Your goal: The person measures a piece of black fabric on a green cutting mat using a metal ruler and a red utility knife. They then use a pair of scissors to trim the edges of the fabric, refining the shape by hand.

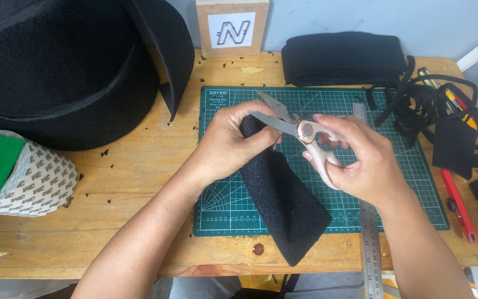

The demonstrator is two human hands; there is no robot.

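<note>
Here my left hand [230, 141] pinches the upper end of a black foam strip [283, 205], fingers closed on it. My right hand [360, 163] grips pale-handled scissors [300, 130], blades open and touching that same end, tips pointing up-left. The strip's long axis runs from the blades down toward me and right, across the green cutting mat [405, 166] to the wooden bench [134, 182] edge.

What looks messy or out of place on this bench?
Small black offcuts litter the wooden table around the green mat. The steel ruler overhangs the front edge. Black straps lie tangled at the right.
</note>
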